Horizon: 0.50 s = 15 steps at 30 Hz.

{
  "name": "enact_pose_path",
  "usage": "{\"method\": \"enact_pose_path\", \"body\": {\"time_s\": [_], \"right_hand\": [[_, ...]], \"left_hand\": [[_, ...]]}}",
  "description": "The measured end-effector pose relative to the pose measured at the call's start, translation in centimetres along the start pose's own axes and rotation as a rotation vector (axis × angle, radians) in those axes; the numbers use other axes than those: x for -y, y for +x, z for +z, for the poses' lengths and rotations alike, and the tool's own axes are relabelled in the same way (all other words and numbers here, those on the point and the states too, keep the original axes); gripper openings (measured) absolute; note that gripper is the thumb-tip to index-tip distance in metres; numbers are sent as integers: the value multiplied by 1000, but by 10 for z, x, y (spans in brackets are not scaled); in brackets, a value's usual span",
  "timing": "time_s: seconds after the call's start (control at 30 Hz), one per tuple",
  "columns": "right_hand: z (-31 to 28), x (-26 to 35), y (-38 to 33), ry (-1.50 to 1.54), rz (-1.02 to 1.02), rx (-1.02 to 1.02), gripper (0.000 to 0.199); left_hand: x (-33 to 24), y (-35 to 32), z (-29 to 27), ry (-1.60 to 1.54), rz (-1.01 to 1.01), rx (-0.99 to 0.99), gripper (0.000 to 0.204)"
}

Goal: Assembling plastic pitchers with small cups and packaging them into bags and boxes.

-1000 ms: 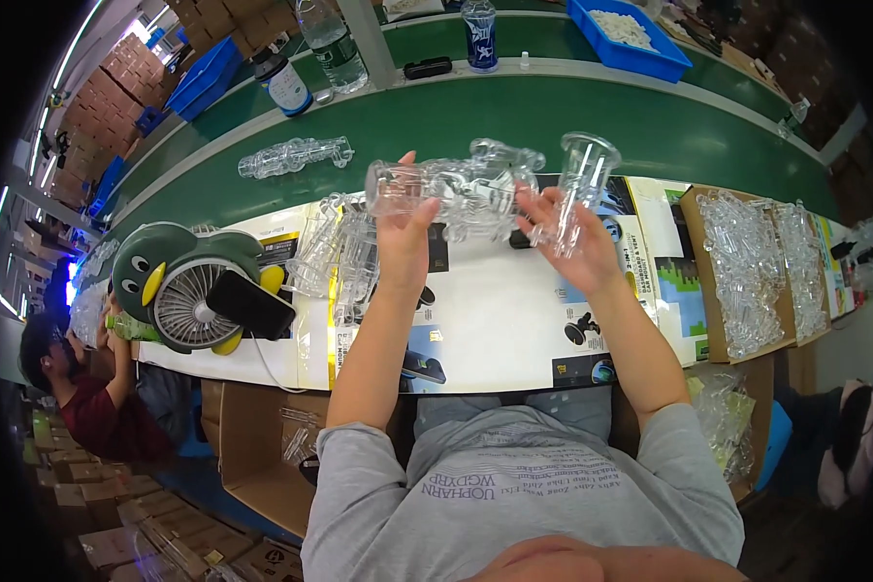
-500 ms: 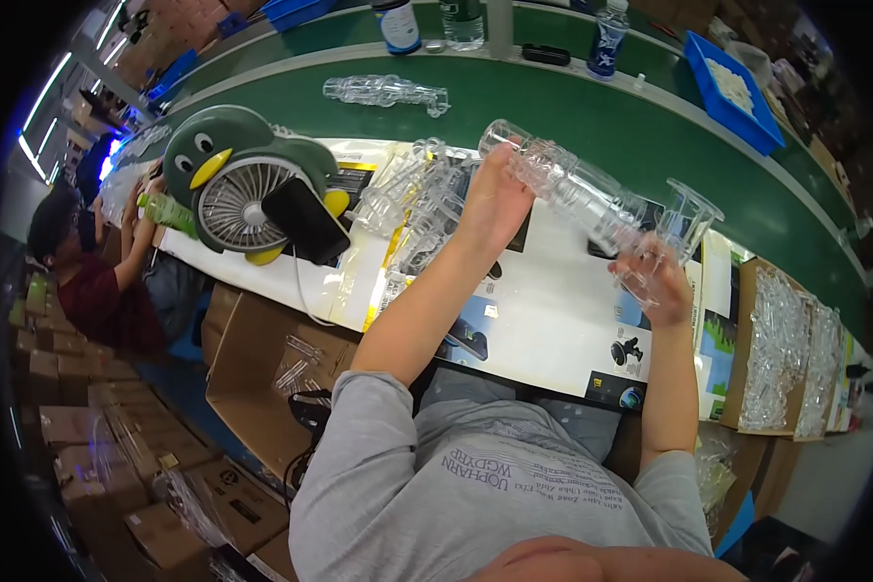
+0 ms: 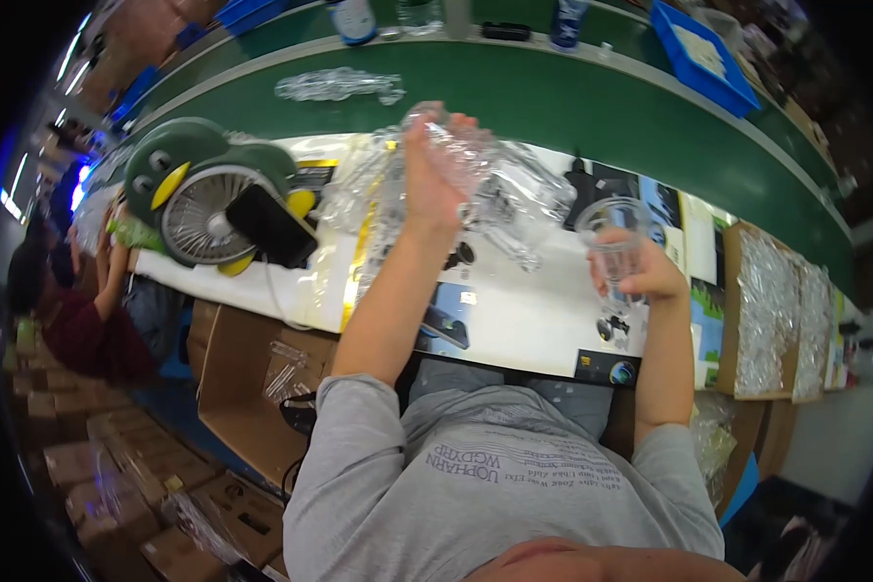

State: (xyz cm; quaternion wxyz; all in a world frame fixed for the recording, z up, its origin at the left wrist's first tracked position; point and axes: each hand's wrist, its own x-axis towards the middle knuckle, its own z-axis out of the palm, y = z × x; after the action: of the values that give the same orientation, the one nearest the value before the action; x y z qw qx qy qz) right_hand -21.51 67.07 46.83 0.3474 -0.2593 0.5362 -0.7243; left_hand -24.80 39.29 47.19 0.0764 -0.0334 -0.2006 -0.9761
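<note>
My left hand (image 3: 435, 184) is raised over the middle of the worktable, its fingers wrapped round a clear, ribbed tubular piece (image 3: 466, 155). Motion blurs the piece, and its far end overlaps other transparent parts. Further right, my right hand (image 3: 655, 272) grips a clear flared cup (image 3: 616, 254) by its narrower lower part, wide rim up. Beside my left hand lies a heap of clear plastic parts (image 3: 354, 194). Another clear tubular assembly (image 3: 339, 85) rests alone on the green surface beyond.
A penguin-shaped fan (image 3: 209, 199) with a phone (image 3: 270, 225) leaning on it stands at left. Boxes of clear parts (image 3: 768, 310) sit at right, an open carton (image 3: 252, 364) below left. A blue tray (image 3: 703, 58) is at the back; a co-worker (image 3: 78, 301) sits far left.
Both hands were on one long clear tubular piece; now they are apart. My left hand has moved left with the tubular piece, while my right keeps the cup. The view has shifted slightly.
</note>
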Motion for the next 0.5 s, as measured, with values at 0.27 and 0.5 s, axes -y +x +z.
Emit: {"method": "enact_pose_path", "body": {"time_s": [0.27, 0.5], "right_hand": [[-5, 10, 7, -215, 309, 138, 43], [6, 4, 12, -212, 349, 78, 34]], "left_hand": [[-6, -3, 10, 93, 99, -82, 41], [-1, -6, 9, 92, 85, -13, 43]]}}
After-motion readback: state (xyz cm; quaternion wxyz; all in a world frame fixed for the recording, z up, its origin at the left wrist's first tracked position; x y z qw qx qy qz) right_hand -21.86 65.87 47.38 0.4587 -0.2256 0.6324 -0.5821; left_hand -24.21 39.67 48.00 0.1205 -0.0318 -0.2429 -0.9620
